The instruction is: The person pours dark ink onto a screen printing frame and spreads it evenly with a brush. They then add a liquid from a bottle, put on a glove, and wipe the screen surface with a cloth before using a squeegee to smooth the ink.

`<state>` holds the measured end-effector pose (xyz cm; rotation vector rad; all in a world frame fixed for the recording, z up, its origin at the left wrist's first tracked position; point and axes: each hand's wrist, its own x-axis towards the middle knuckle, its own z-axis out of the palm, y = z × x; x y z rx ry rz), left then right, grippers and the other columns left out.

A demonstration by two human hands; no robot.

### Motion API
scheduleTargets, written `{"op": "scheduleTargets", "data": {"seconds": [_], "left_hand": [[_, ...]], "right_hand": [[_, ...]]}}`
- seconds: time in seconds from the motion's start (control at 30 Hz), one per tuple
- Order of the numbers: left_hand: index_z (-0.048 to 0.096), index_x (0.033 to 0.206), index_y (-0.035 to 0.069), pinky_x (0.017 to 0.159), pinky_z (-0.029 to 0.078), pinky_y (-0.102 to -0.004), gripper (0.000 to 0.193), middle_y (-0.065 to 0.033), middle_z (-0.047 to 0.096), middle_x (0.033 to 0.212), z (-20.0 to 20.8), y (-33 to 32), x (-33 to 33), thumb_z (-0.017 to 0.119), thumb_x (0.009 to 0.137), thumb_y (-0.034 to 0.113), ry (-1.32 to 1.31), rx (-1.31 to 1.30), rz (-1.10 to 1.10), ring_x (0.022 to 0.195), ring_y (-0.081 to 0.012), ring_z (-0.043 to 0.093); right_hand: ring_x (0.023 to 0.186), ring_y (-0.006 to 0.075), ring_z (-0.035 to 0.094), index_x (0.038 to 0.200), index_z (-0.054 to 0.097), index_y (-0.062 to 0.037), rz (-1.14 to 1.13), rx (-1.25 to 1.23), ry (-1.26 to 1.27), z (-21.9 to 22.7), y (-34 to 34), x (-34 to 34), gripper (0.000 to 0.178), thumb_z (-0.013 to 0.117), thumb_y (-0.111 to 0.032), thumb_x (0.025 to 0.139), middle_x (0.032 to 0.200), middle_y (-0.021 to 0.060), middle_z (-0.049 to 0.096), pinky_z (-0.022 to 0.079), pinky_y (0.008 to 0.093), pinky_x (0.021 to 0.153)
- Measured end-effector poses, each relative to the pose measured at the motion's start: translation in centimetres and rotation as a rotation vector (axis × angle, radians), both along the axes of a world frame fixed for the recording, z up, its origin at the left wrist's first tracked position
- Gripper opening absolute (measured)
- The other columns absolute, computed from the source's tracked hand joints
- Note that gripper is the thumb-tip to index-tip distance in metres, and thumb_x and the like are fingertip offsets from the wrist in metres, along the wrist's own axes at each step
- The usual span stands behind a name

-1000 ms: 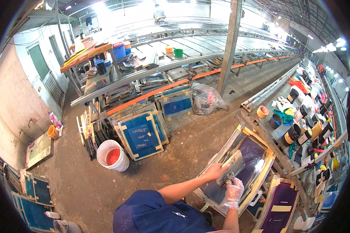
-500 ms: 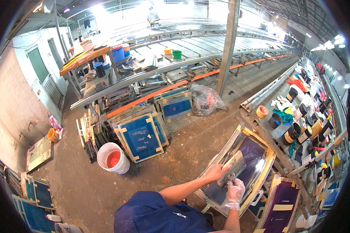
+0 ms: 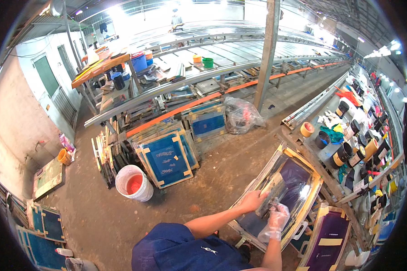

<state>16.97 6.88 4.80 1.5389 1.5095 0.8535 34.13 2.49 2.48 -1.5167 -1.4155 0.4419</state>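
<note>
My bare left hand (image 3: 253,201) is closed on the near end of a squeegee (image 3: 272,191), which has a pale wooden edge and a grey, stained face. My right hand (image 3: 279,218), in a clear plastic glove, has its fingers closed against the squeegee's lower face. A dark, crumpled wad (image 3: 274,206) shows at those fingers, too small to tell its kind. Both hands are over a framed printing screen (image 3: 298,178) with dark purple mesh and yellow-taped edges, tilted in front of me.
A white bucket (image 3: 144,191) with red contents stands left of me. Blue taped screens (image 3: 166,159) lean beyond it. A second purple screen (image 3: 326,239) is at my right, below a bench crowded with ink tubs (image 3: 341,155). A metal post (image 3: 265,58) rises ahead.
My gloved right hand has shifted slightly along the squeegee's face, up and to the right. My left hand keeps its hold. The whole view has moved slightly.
</note>
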Motion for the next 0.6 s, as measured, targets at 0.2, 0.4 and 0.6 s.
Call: {"op": "scheduleTargets", "data": {"seconds": [0.2,0.4,0.6], "left_hand": [[0.065,0.094,-0.004,0.079,0.047,-0.0514,0.059,-0.0296,0.066,0.092,3.2,-1.3,2.1,0.049,0.096,0.053,0.013,-0.143,-0.046,0.09,-0.0463,0.064],[0.063,0.096,-0.001,0.08,0.046,-0.0539,0.056,-0.0302,0.065,0.094,1.9,1.9,3.9,0.047,0.097,0.053,0.048,-0.034,0.16,0.093,-0.0477,0.062],[0.061,0.092,-0.001,0.078,0.044,-0.054,0.054,-0.0295,0.063,0.089,2.7,-1.7,7.9,0.048,0.097,0.051,0.067,-0.096,0.053,0.092,-0.0467,0.062]], "right_hand": [[0.077,0.0232,0.065,0.09,0.072,-0.0005,-0.098,0.07,-0.115,3.4,4.6,3.8,0.01,0.07,-0.003,0.08,0.081,0.0119,0.069,0.05,0.0351,0.075],[0.076,0.0269,0.064,0.085,0.073,-0.0013,0.066,0.049,0.004,4.7,0.7,1.5,0.012,0.073,-0.003,0.074,0.082,0.0128,0.069,0.05,0.0371,0.074],[0.075,0.0266,0.064,0.083,0.071,-0.0012,-0.113,0.015,0.098,0.2,8.4,10.0,0.01,0.072,-0.004,0.074,0.081,0.0138,0.069,0.05,0.0375,0.073]]}}
